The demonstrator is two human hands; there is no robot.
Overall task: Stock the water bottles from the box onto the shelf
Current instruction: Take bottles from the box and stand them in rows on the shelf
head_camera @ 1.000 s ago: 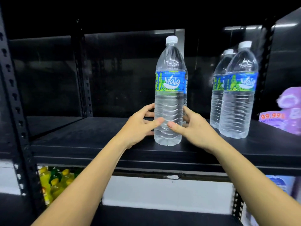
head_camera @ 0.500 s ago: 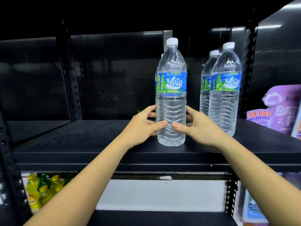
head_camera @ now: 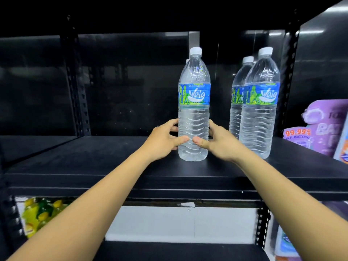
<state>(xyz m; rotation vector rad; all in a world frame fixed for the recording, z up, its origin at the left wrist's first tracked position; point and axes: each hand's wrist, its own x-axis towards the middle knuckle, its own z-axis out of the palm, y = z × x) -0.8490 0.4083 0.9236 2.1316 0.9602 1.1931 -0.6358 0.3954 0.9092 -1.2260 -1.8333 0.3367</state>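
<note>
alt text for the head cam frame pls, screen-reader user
A left hand and a right hand grip the lower part of an upright water bottle standing on a black shelf. To its right stand a second bottle and a third bottle behind it, then purple packs; yellow bottles show on the level below.

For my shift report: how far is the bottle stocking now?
Done: front bottle and rear bottle stand upright on the shelf, right side. In hand: left hand and right hand grip the middle bottle, standing on it. Left: unknown; no box in view.
</note>
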